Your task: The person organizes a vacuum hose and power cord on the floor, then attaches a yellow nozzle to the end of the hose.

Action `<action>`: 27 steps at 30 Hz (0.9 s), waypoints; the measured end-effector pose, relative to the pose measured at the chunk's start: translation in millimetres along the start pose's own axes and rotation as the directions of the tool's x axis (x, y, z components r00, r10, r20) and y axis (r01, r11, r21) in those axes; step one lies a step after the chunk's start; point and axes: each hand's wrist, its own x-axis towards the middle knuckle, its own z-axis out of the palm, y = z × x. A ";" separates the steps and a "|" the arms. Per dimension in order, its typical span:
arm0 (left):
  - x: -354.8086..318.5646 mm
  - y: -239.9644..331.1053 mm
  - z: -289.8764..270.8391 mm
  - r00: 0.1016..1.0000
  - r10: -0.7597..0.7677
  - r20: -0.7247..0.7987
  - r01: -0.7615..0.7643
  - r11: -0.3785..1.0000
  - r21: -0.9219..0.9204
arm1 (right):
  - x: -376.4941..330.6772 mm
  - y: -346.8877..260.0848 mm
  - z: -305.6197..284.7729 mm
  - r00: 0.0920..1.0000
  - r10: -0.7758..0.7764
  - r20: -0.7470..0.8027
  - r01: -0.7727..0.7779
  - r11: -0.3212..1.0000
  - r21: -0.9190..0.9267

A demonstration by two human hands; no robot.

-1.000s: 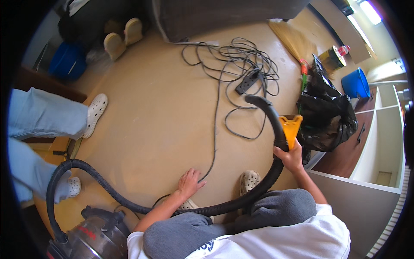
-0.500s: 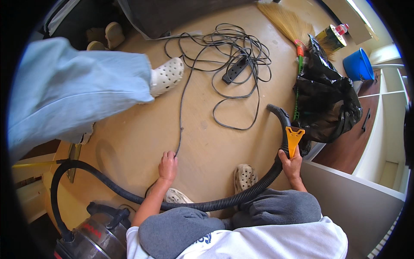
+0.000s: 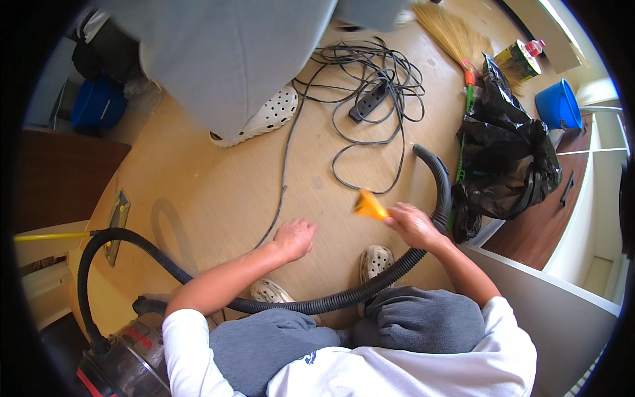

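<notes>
My right hand [image 3: 413, 226] grips a yellow scraper [image 3: 371, 206], its wide blurred end pointing left over the floor. The right wrist crosses a black ribbed vacuum hose [image 3: 344, 299]; the hose's curved end [image 3: 433, 165] rests beyond it. My left hand [image 3: 296, 239] is above the floor in front of my left shoe, fingers loosely stretched out and apparently empty. Just left of that hand runs a thin black cord [image 3: 283, 188], which leads to a tangled heap around a black power strip [image 3: 368, 104].
Another person's leg [image 3: 231, 59] and white clog [image 3: 268, 112] stand ahead. A vacuum cleaner [image 3: 129, 357] is at lower left, near a yellow-handled flat mop [image 3: 119, 218]. To the right lie a black plastic bag [image 3: 509, 159], a straw broom [image 3: 450, 33] and a blue bucket [image 3: 559, 106].
My left hand has let go of the cord and moved right. My right hand has left the hose and swung the scraper leftward. The other person has stepped across to the right.
</notes>
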 end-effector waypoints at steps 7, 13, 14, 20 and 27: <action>-32.9 -51.8 39.8 0.932 -0.311 -0.186 0.267 0.936 -0.231 | 57.2 8.0 92.1 0.993 0.062 -0.097 -0.050 0.991 0.121; -47.3 -56.0 65.9 0.863 -0.415 -0.288 0.291 0.875 -0.388 | 86.5 -7.3 108.3 1.000 0.026 -0.012 -0.027 0.995 -0.091; -48.4 -53.0 65.0 0.865 -0.414 -0.284 0.288 0.872 -0.395 | 83.9 -5.5 108.4 1.000 0.026 -0.007 -0.026 0.994 -0.106; -64.4 -72.7 59.8 0.776 -0.488 -0.400 0.300 0.843 -0.446 | 74.4 -12.6 108.2 0.998 0.063 0.028 -0.056 0.981 -0.185; -63.5 -73.5 57.6 0.724 -0.503 -0.472 0.245 0.827 -0.506 | 73.1 -7.0 104.3 0.997 0.036 0.061 -0.027 0.988 -0.149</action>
